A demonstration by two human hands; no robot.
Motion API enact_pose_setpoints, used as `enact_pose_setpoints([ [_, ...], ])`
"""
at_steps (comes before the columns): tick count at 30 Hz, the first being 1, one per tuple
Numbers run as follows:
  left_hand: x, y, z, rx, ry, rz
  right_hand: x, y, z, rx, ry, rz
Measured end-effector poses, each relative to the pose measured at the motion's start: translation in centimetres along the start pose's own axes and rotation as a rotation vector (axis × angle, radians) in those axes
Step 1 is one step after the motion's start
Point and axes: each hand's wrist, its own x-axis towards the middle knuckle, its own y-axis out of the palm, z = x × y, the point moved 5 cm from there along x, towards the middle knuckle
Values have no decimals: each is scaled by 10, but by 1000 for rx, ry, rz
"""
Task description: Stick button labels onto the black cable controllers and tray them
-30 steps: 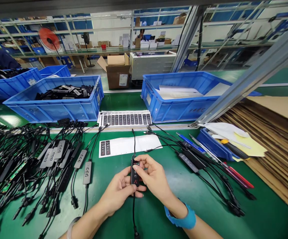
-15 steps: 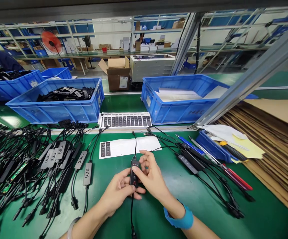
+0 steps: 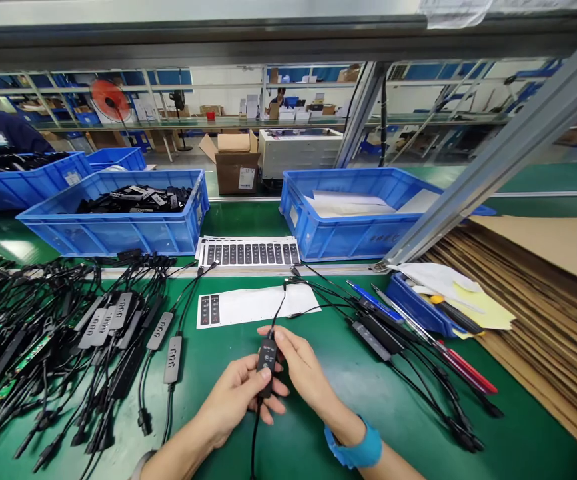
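a: by which fingers is the piece being held?

b: a slim black rectangular controller with pale printed markings (image 3: 267, 357) is being grasped by the left hand (image 3: 243, 390). its thumb is being laid on the lower face, and the other fingers are being curled behind, with their tips showing past the far edge.

a: and the right hand (image 3: 299, 363)?

b: its thumb and forefinger are being held at the controller's upper end, where a thin black cable (image 3: 279, 308) is coming out. whether anything is being pinched there cannot be told. a bright blue wristband (image 3: 356, 447) is being worn below that hand.

a: what is being seen beyond the fingertips?

b: just ahead of them, a white paper sheet with two dark labels at its left end (image 3: 258, 303) is lying on the smooth green tabletop (image 3: 338, 400). farther ahead, white sheets filled with a row of dark labels (image 3: 250, 253) are resting between two blue plastic crates (image 3: 118, 233) (image 3: 333, 245).

a: and to either side?

b: left of the left fingers, grey-faced controllers with black cables (image 3: 172, 360) are lying beside a dense tangle. right of the right fingers, black controllers with trailing cables (image 3: 372, 340) are being crossed by pens (image 3: 376, 300).
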Motion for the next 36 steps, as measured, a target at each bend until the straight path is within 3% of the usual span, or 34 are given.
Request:
enact_pose_setpoints([
  [7,9,-4,1,183,163,-46,-7,10,1,-161,-120,-2],
  [11,12,-8,2,263,124,-27,1,3,4,-257,-158,-11],
  [13,10,-14,-5,402,149,-20,8,-16,12,-360,-141,-54],
  [15,7,-23,-19,686,255,-76,13,-46,23,-539,-82,-140],
  [18,2,-36,-38,1182,384,-252,15,-92,41,-1007,71,-351],
  [20,2,-40,-41,1417,373,-312,18,-106,51,-1282,131,-475],
  [21,4,-40,-40,1502,349,-314,22,-103,53,-1341,108,-472],
  [23,7,-37,-35,1624,310,-298,39,-76,50,-1252,-52,-299],
  [25,10,-33,-30,1703,297,-303,59,-34,43,-1036,-221,-51],
  [27,11,-30,-26,1746,304,-316,79,9,35,-883,-320,108],
  [31,12,-31,-21,1724,361,-341,114,70,24,-801,-376,174],
  [36,13,-36,-19,1552,462,-330,111,96,31,-702,-454,179],
])
